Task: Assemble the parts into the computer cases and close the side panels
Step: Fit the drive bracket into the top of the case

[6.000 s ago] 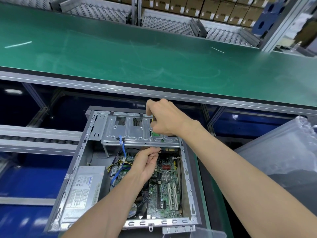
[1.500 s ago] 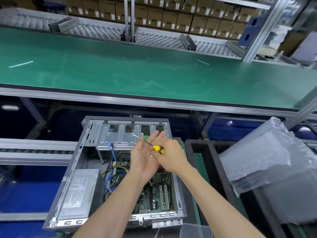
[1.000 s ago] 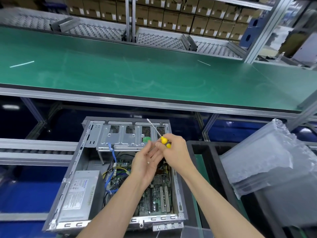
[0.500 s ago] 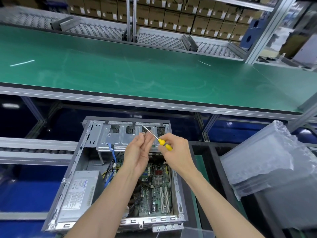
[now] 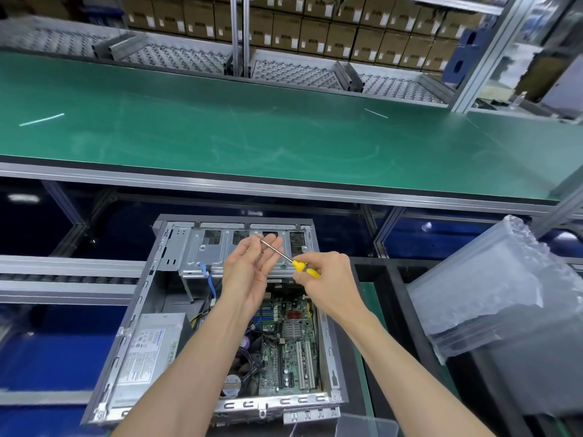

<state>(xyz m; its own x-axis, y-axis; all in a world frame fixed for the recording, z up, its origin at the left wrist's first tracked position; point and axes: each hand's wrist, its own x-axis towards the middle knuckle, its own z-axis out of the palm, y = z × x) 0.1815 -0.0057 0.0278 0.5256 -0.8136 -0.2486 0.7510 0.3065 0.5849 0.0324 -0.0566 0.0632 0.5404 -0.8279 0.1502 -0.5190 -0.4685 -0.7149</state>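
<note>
An open metal computer case [image 5: 138, 310] lies on its side below me, showing a green motherboard [image 5: 290, 348], a grey power supply [image 5: 148, 348] and a drive cage [image 5: 202, 250] at the far end. My right hand [image 5: 328, 285] grips a yellow-handled screwdriver [image 5: 304, 269] above the case, its shaft pointing up and left. My left hand [image 5: 252, 269] is raised palm-up beside it, fingers loosely straight, with the fingertips touching the screwdriver's tip. Whether a screw sits at the tip is too small to tell.
A green conveyor belt [image 5: 284, 134] runs across beyond the case, with roller racks and stacked cardboard boxes [image 5: 315, 29] behind. A pile of clear plastic bags [image 5: 492, 288] lies on black trays at the right. A blue cable [image 5: 208, 275] hangs from the drive cage.
Both hands rose out of the case. The left hand turned palm-up and its fingertips met the screwdriver's tip as the right hand swung the shaft up-left.
</note>
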